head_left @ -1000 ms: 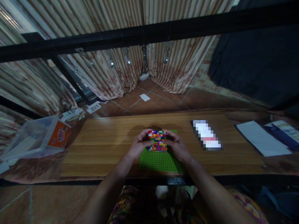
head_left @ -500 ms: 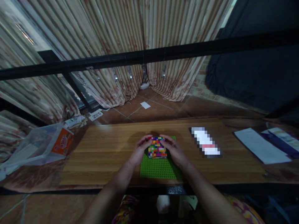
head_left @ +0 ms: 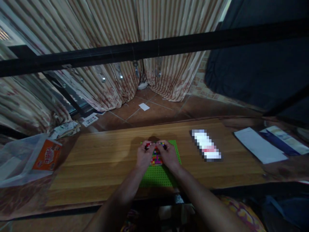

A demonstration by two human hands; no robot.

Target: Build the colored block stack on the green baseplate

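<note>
A block of multicoloured toy bricks (head_left: 157, 159) rests on a green studded baseplate (head_left: 158, 178) at the near middle of the wooden board. My left hand (head_left: 145, 154) grips its far left side with bent fingers. From the other side, my right hand (head_left: 168, 155) holds the far right part, its fingers curled over the edge. Both thumbs nearly meet on top. The hands cover the block's sides and much of its far half, so only its near middle shows well.
A phone-like thing with a blurred screen (head_left: 207, 145) lies right of the baseplate. Farther right are a white sheet (head_left: 259, 145) and a blue packet (head_left: 277, 141). A clear plastic bin (head_left: 21, 161) with an orange label stands left. A black bar (head_left: 125, 51) crosses beyond the board.
My hands have drawn closer together over the brick block, hiding more of its top, and the thumbs have come inward. The camera view has shifted, so the surroundings sit farther left.
</note>
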